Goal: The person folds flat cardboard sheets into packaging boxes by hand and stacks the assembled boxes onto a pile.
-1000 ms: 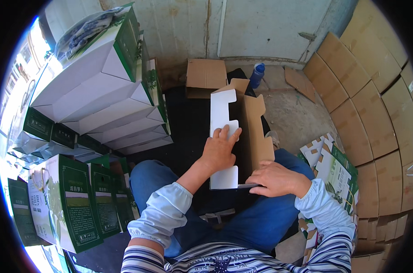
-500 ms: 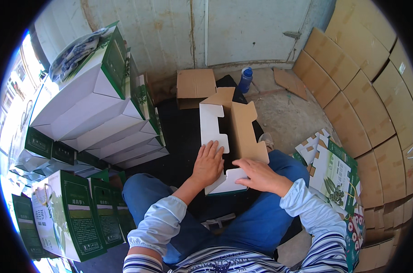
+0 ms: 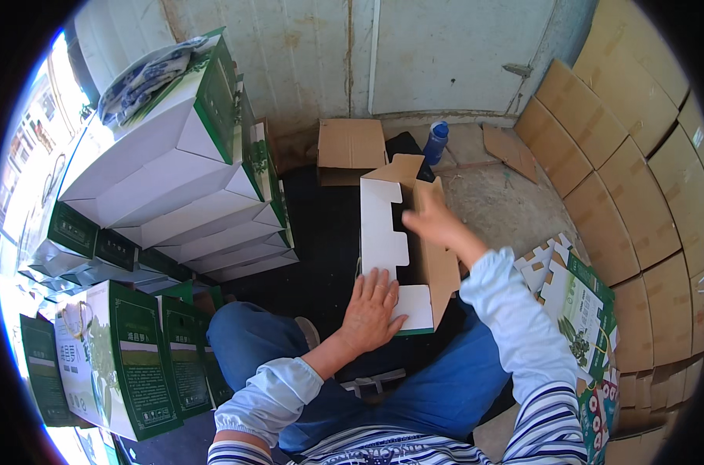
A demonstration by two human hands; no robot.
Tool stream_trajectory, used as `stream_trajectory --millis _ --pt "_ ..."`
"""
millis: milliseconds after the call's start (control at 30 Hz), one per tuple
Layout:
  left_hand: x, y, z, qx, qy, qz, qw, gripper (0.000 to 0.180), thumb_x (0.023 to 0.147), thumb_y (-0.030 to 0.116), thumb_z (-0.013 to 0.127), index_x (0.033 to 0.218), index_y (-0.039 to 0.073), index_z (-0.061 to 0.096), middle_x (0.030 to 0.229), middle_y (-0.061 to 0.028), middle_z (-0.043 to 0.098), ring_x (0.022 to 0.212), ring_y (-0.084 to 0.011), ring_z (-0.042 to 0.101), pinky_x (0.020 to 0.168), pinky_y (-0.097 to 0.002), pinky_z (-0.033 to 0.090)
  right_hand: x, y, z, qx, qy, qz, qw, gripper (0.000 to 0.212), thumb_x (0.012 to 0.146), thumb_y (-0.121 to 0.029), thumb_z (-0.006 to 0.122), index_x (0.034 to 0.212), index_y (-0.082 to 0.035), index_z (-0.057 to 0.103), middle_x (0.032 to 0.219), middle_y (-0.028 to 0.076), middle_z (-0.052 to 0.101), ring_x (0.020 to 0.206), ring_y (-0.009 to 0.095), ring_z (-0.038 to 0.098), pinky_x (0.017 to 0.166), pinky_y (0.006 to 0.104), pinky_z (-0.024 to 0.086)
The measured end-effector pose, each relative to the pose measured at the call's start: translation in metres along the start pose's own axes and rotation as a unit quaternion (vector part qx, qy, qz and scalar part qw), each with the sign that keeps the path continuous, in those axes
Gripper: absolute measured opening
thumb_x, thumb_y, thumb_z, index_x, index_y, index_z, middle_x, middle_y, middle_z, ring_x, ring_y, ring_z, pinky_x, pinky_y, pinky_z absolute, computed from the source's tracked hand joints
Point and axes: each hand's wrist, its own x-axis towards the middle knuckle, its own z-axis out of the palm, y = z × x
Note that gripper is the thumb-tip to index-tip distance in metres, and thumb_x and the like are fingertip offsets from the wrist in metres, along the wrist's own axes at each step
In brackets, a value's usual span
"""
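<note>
Between my knees stands a carton (image 3: 381, 217) with a white notched flap on its left side and a brown inner flap on its right. Its near end flap is white and lies folded in, while the far brown end flap stands up. My left hand (image 3: 371, 311) rests with spread fingers on the near left corner of the carton, touching the white flaps. Over the right side, by the brown flap, my right hand (image 3: 439, 225) reaches toward the far end, thumb and fingers apart, slightly blurred. Nothing shows in either hand.
Green and white cartons (image 3: 166, 170) are stacked at the left, with a patterned cloth (image 3: 146, 81) on top. Beyond my carton are a small brown box (image 3: 352, 147) and a blue bottle (image 3: 436, 143). Flattened printed cartons (image 3: 577, 298) and a brown box wall (image 3: 600, 155) are at the right.
My right hand has left the near end flap and moved up to the far right side. My left hand has slid nearer along the carton. The near flap now lies flatter.
</note>
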Motion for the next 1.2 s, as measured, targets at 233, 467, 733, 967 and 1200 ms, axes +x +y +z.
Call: stream_trajectory --millis 233,467,733,967,1200 --pt "0.000 0.023 0.016 -0.127 0.006 0.133 0.983 0.054 0.078 0.007 0.053 0.129 -0.001 0.040 0.134 -0.0202 0.037 0.128 -0.0328 0.034 0.106 -0.0467 0.025 0.070 0.011 -0.002 0.357 0.180 0.113 0.910 0.059 0.089 -0.055 0.040 0.128 -0.011 0.042 0.135 0.011 0.042 0.117 0.030 0.043 0.091 0.0455 0.038" --pt "0.011 0.045 0.021 -0.139 0.006 0.057 0.989 0.067 0.081 0.054 0.053 0.113 -0.005 0.052 0.120 -0.0225 0.047 0.117 -0.0341 0.040 0.102 -0.0469 0.027 0.057 0.004 0.013 -0.290 -0.050 -0.031 0.955 0.022 0.084 -0.021 0.052 0.094 -0.008 0.066 0.110 0.013 0.060 0.105 0.033 0.053 0.092 0.0425 0.038" --pt "0.024 0.066 0.024 -0.070 -0.021 0.046 0.996 0.067 0.077 0.057 0.056 0.104 -0.004 0.055 0.116 -0.0243 0.048 0.115 -0.0356 0.041 0.098 -0.0498 0.029 0.053 0.023 0.003 -0.426 0.033 0.049 0.903 0.067 0.068 -0.046 0.072 0.121 -0.010 0.054 0.111 0.015 0.057 0.103 0.030 0.055 0.088 0.0391 0.042" --pt "0.028 0.077 0.021 -0.092 -0.046 0.010 0.995 0.040 0.072 0.025 0.060 0.097 -0.005 0.055 0.113 -0.0217 0.050 0.110 -0.0328 0.045 0.091 -0.0440 0.035 0.047 0.028 -0.016 -0.455 0.020 0.037 0.890 0.059 0.074 -0.047 0.065 0.117 -0.009 0.054 0.107 0.018 0.059 0.097 0.030 0.059 0.076 0.0389 0.049" --pt "-0.016 0.010 -0.003 -0.038 -0.044 0.002 0.998 0.040 0.066 0.007 0.057 0.105 -0.005 0.055 0.123 -0.0169 0.048 0.117 -0.0295 0.043 0.098 -0.0412 0.034 0.000 0.041 -0.053 -0.317 -0.103 0.122 0.935 0.048 0.082 -0.044 0.055 0.098 -0.001 0.066 0.099 0.024 0.063 0.099 0.034 0.059 0.085 0.0401 0.046"
